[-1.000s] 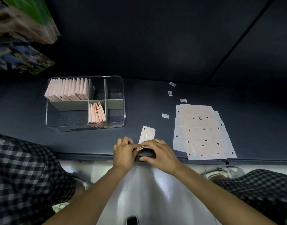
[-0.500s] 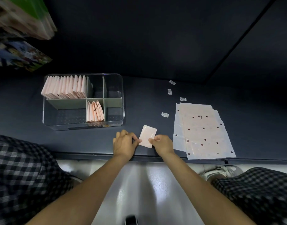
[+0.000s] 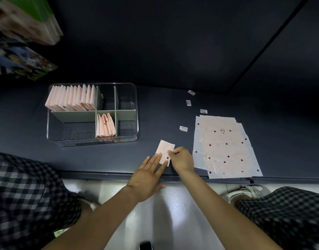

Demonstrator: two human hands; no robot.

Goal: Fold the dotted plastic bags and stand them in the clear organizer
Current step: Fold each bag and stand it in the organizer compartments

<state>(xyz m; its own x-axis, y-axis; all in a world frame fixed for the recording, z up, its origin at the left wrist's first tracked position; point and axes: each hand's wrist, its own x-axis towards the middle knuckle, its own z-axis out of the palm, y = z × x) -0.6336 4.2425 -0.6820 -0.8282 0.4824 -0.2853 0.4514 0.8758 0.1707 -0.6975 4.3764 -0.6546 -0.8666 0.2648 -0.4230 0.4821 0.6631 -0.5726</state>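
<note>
A small folded pink dotted bag (image 3: 164,152) lies on the dark table near its front edge. My left hand (image 3: 148,175) lies flat with straight fingers, the fingertips pressing the bag's near left part. My right hand (image 3: 182,160) pinches the bag's right edge with curled fingers. A stack of flat, unfolded dotted bags (image 3: 225,147) lies to the right. The clear organizer (image 3: 133,134) stands to the left, with several folded bags (image 3: 72,99) upright in its back left compartment and a few folded bags (image 3: 106,128) in a front middle one.
Several small white labels (image 3: 183,128) lie scattered on the table behind the folded bag and the stack. Colourful packages (image 3: 23,64) hang at the upper left. The table's front edge (image 3: 101,175) runs just below my hands, with checked trouser legs on both sides.
The folded bag has turned more upright on the table. My left hand has flattened its fingers onto it, while my right hand has shifted to pinch its right edge.
</note>
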